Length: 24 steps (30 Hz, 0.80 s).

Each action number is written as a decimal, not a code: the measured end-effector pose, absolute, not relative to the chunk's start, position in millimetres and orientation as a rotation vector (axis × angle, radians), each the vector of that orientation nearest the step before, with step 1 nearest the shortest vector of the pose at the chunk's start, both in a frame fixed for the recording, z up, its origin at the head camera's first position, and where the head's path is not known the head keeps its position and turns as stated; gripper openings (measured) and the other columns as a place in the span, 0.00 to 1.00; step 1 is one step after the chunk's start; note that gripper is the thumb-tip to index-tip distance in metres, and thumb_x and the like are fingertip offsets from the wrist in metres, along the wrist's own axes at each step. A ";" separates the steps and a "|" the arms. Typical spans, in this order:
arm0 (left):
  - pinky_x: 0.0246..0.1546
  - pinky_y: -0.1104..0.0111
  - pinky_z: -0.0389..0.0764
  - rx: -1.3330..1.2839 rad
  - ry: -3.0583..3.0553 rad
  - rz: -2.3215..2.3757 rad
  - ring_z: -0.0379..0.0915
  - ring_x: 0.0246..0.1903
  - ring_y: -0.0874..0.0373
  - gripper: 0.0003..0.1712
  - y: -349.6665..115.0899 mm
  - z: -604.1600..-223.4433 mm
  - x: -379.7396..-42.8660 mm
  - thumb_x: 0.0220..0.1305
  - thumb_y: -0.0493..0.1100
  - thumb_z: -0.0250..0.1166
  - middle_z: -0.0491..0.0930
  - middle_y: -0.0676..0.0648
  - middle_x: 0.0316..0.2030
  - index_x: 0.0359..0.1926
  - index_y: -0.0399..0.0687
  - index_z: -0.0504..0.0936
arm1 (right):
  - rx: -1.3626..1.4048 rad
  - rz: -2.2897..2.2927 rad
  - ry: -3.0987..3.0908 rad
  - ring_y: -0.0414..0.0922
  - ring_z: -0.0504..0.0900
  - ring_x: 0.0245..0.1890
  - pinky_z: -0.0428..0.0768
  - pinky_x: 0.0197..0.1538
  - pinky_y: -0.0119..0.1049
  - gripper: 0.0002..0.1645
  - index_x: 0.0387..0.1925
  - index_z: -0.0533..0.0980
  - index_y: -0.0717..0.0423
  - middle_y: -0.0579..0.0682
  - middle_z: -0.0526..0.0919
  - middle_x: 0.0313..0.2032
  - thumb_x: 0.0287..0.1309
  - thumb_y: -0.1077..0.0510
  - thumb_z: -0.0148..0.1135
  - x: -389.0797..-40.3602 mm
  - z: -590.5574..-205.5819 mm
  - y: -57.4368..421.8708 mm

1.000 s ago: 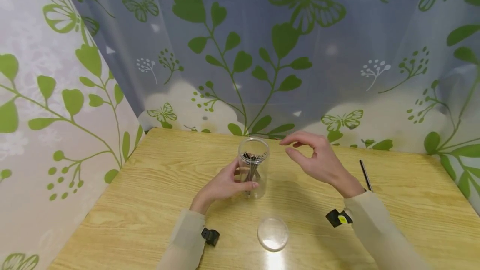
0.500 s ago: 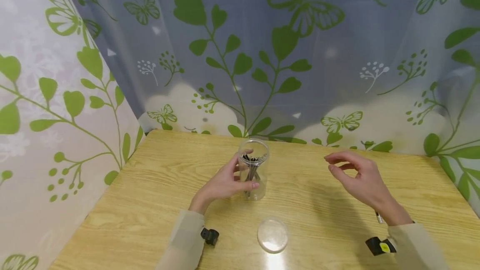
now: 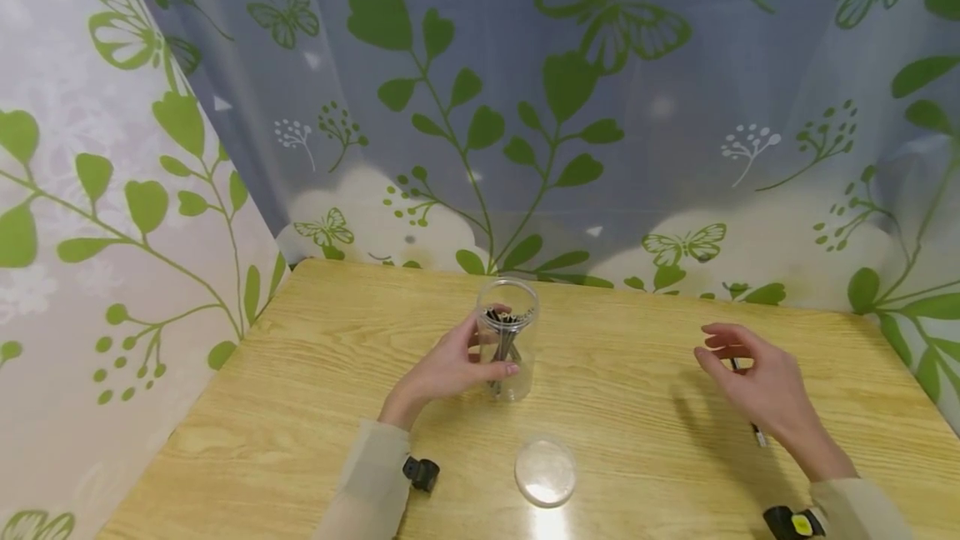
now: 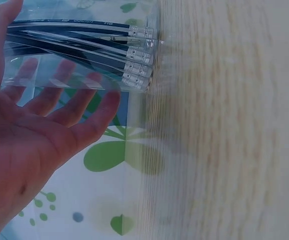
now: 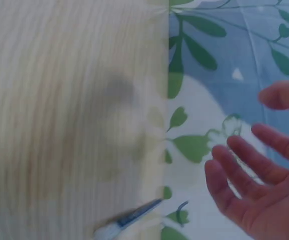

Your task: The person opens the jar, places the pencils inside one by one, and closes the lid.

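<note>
In the head view my left hand (image 3: 450, 369) grips a clear jar (image 3: 523, 365), thumb across its near side and fingers round the back. Inside it several dark pencils (image 3: 502, 348) lean together. The left wrist view has their silver ferrules (image 4: 139, 55) gathered at the jar's base, and one barrel reads 2B. My right hand (image 3: 768, 386) hovers above the right side of the table with relaxed fingers and nothing in its grasp. Below it lies a single pencil (image 3: 761, 437), partly hidden by the hand; the right wrist view also has this pencil (image 5: 129, 219).
A round clear lid (image 3: 546, 473) lies on the wooden table (image 3: 315, 407), in front of the jar. Along the table's back edge hangs a blue and white curtain (image 3: 480, 107) printed with leaves and butterflies. Similar patterned cloth (image 3: 97, 290) covers the left side.
My right hand has moved from beside the jar to the right, over the loose pencil, and somewhat towards me. The left hand and jar have stayed put.
</note>
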<state>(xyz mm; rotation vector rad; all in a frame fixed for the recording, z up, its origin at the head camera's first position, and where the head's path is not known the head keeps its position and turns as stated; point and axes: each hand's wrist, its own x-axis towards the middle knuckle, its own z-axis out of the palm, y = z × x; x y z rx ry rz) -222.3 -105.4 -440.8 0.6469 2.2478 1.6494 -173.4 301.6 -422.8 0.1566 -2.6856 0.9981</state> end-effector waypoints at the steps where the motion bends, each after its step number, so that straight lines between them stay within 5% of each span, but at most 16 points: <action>1: 0.67 0.50 0.76 0.648 2.251 1.648 0.69 0.69 0.47 0.40 -105.6 -440.8 -222.4 0.62 0.45 0.75 0.72 0.52 0.69 0.70 0.72 0.66 | 0.131 0.983 -2.699 0.24 0.80 0.40 0.80 0.31 0.24 0.23 0.60 0.78 0.56 0.62 0.86 0.49 0.69 0.49 0.64 -174.3 -424.8 304.8; 7: 0.67 0.50 0.77 0.654 2.246 1.638 0.69 0.70 0.47 0.40 -106.0 -440.3 -222.4 0.63 0.46 0.75 0.72 0.53 0.69 0.71 0.71 0.65 | 0.013 0.917 -2.787 0.63 0.87 0.43 0.81 0.29 0.33 0.29 0.63 0.74 0.63 0.69 0.85 0.48 0.70 0.47 0.62 -180.8 -437.6 323.4; 14: 0.68 0.50 0.76 0.658 2.229 1.634 0.67 0.72 0.46 0.41 -106.1 -439.4 -221.9 0.63 0.46 0.74 0.70 0.53 0.70 0.72 0.68 0.64 | -0.025 0.869 -2.847 0.68 0.86 0.42 0.86 0.33 0.48 0.31 0.61 0.72 0.71 0.75 0.82 0.48 0.70 0.49 0.61 -189.2 -445.5 341.1; 19: 0.68 0.50 0.76 0.666 2.229 1.629 0.66 0.72 0.46 0.40 -106.7 -439.7 -222.7 0.63 0.46 0.74 0.70 0.54 0.70 0.70 0.75 0.65 | -0.073 0.834 -2.946 0.70 0.83 0.45 0.76 0.48 0.64 0.31 0.61 0.70 0.74 0.76 0.82 0.49 0.70 0.51 0.60 -196.3 -446.9 351.1; 24: 0.68 0.51 0.76 0.672 2.226 1.622 0.66 0.72 0.46 0.40 -107.4 -441.2 -223.2 0.64 0.47 0.74 0.69 0.53 0.71 0.71 0.72 0.65 | -0.123 0.790 -3.051 0.68 0.83 0.42 0.78 0.43 0.60 0.32 0.59 0.70 0.76 0.74 0.84 0.46 0.66 0.53 0.63 -202.8 -448.8 359.0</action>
